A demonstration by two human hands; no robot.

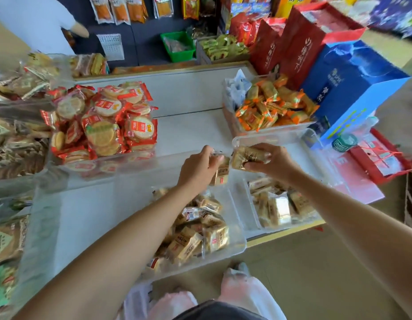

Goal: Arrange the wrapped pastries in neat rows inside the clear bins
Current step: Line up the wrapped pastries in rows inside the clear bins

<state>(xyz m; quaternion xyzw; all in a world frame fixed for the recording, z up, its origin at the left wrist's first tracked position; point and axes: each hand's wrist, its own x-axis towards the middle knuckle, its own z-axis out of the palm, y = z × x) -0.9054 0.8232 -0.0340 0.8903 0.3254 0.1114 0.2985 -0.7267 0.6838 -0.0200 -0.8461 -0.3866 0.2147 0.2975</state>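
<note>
My left hand [196, 168] grips a gold-wrapped pastry [221, 173] that hangs below its fingers, above a large clear bin [68, 218]. That bin holds a loose heap of the same wrapped pastries [195, 234] at its right end; its left part is bare. My right hand [273, 161] holds another gold-wrapped pastry [245, 158] flat at the rim of a second clear bin [246, 139]. In that bin several pastries [279, 209] stand side by side near its front.
A clear bin of red-wrapped round crackers [103, 121] stands at left, and one of orange-wrapped snacks [272, 105] at back right. Blue [352, 88] and red gift boxes [302, 40] line the right side. More packed snacks [13, 139] crowd the far left. The shelf's front edge [283, 234] is near.
</note>
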